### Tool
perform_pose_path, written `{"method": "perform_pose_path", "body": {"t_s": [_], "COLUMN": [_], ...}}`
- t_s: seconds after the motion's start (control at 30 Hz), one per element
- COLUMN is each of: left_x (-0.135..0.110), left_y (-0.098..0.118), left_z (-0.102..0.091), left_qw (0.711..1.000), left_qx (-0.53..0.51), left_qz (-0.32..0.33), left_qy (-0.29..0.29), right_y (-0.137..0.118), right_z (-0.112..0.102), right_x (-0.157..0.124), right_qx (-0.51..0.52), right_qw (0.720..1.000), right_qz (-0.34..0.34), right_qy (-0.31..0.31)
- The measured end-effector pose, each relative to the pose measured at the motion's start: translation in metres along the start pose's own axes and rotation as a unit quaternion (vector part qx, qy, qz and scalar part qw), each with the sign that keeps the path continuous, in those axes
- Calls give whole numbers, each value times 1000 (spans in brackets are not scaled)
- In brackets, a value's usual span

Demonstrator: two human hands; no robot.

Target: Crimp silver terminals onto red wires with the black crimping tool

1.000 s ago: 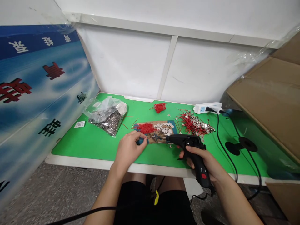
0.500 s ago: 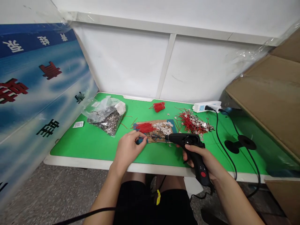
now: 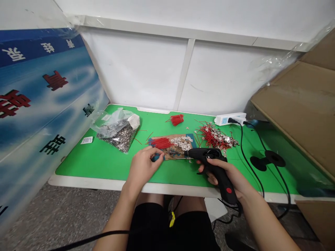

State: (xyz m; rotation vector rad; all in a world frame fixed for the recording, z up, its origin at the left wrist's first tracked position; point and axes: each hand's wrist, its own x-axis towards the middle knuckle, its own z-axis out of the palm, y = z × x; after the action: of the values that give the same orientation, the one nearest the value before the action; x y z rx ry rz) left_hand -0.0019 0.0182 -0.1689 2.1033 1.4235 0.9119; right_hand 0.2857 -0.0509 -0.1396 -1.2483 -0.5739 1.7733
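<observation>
At the far left leans a blue board [image 3: 39, 94] printed with large red and black characters, upside down from here and not readable. Next to it, on the green mat [image 3: 104, 160], lies a small white label [image 3: 87, 140] whose print is too small to read. A clear plastic bag [image 3: 116, 127] just right of it is open and slumped, filled with small silvery metal parts.

The left hand [image 3: 142, 167] reaches forward with its fingers curled, pinching a small blue piece [image 3: 156, 157] at the near left edge of a brown card [image 3: 174, 144]. On that card lie a bundle of short red wires [image 3: 161, 142] and a scatter of silver tabs [image 3: 182, 143]. Behind it sits another tied red bundle [image 3: 177, 119].

The right hand [image 3: 227, 174] is wrapped around the grip of a black glue gun [image 3: 211, 164] (a red dot shows on its handle), whose nozzle points left, touching the card's near edge. Beyond it is a heap of red wires with metal ends [image 3: 216, 136], then a white power strip [image 3: 230, 119] with a black plug in it, a black stand [image 3: 267, 161], and a cardboard box [image 3: 300, 104] at the far right.
</observation>
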Motion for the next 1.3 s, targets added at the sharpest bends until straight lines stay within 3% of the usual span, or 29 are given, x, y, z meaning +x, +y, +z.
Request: {"method": "perform_pose_path", "body": {"t_s": [1.07,1.3], "left_x": [0,1], "left_y": [1,2], "left_z": [0,-2], "left_qw": [1000,1000], "left_qx": [3,5], "left_qz": [2,-3], "left_qy": [1,-3], "right_y": [0,0], "right_z": [3,-5], "right_x": [-3,-1], "right_qx": [7,48], "right_qw": [1000,999], "right_qz": [-4,-14], "right_qy": [-3,-21]}}
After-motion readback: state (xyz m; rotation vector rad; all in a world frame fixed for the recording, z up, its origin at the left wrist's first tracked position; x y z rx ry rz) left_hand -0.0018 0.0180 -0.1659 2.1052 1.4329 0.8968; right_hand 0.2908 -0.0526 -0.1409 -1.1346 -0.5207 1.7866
